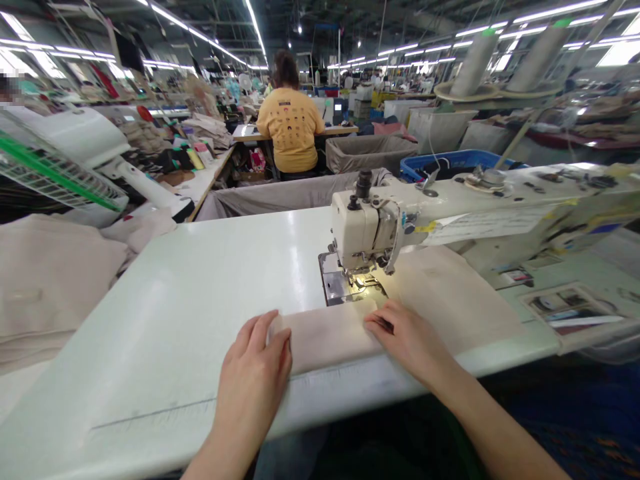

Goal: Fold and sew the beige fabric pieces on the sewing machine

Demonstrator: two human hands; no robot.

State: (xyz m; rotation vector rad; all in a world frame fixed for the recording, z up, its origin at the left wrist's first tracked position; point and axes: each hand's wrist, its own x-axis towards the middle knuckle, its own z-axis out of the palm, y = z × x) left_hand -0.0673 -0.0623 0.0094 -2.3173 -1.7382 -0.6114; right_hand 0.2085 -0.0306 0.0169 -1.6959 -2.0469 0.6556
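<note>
A beige piece of fabric lies folded across the near part of the table, just in front of the sewing machine. My left hand pinches its left end, thumb and fingers closed on the edge. At the right end, close to the metal needle plate, my right hand grips the cloth between thumb and fingertips. More of the beige cloth spreads to the right under the machine arm. The machine's lamp lights the presser foot; the needle is too small to make out.
Stacked beige fabric sits left of the white table. Ruler marks run along its front edge. A small tray of tools is at right. Thread cones stand above a blue basket. A person in a yellow shirt sits ahead.
</note>
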